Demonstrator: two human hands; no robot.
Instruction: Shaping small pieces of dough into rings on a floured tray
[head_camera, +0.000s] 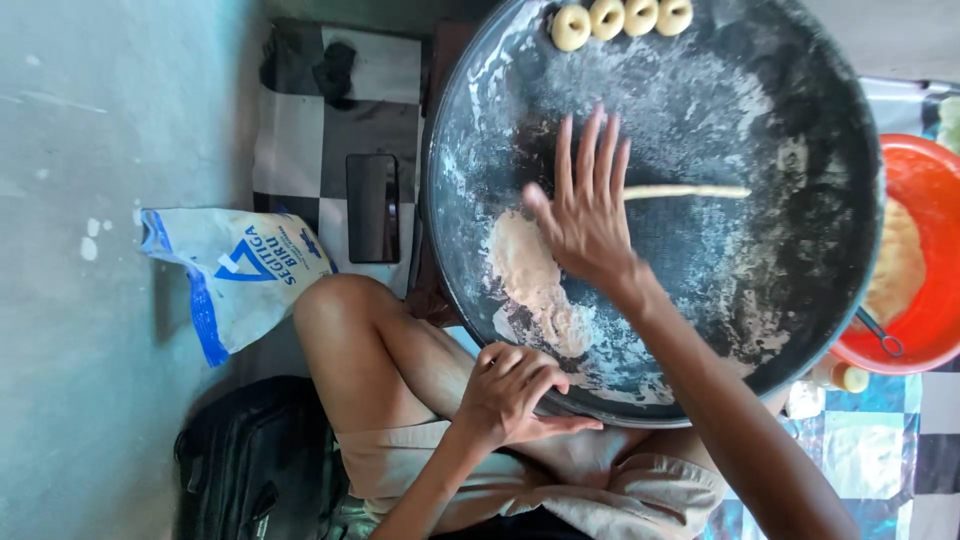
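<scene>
right hand (585, 205) lies flat and open in the middle of the frame, fingers spread, fingertips on one end of a thin dough rope (685, 191). left hand (512, 393) sits at lower centre, fingers curled on the near rim of the round metal tray (800, 110), gripping nothing else that i can tell.

the tray is dark, dusted with flour, and fills the upper right of the frame, resting on the person's lap over a checkered mat (300, 130) beside a grey floor (90, 380). the rope lies in the tray's middle, its long axis running left to right across the frame, from the fingertips toward the orange bowl (915, 330) at the right edge. four dough rings (620, 18) line the top rim. a flour pile (530, 270), phone (372, 207), flour bag (235, 275) and black bag (255, 465) lie to the left.
</scene>
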